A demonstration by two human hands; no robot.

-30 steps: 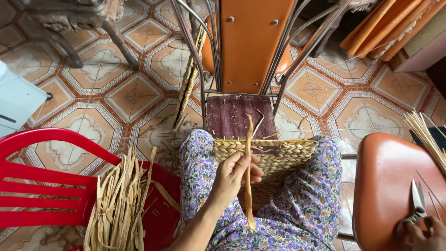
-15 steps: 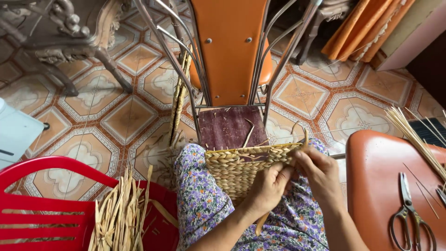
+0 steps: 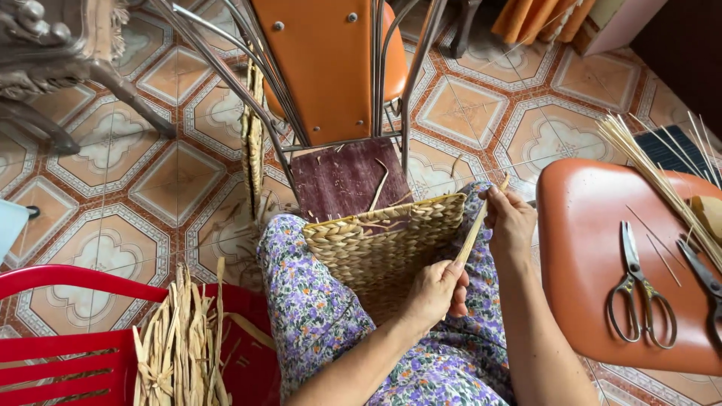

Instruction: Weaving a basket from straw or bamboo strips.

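A half-woven straw basket (image 3: 380,240) rests on my lap, over floral trousers. My left hand (image 3: 436,289) pinches the lower end of a long dry straw strand (image 3: 475,225) beside the basket's right edge. My right hand (image 3: 511,218) grips the same strand near its upper end, at the basket's rim corner. The strand runs diagonally between both hands.
An orange stool (image 3: 594,256) at my right carries scissors (image 3: 635,289), a second tool (image 3: 707,282) and thin pale sticks (image 3: 662,180). A red plastic chair (image 3: 75,353) at lower left holds a bundle of dry straw (image 3: 184,346). An orange metal-framed chair (image 3: 331,68) stands ahead on the tiled floor.
My right hand came from the stool to the basket and took the strand's upper end. The strand went from upright at the basket's middle to its right edge.
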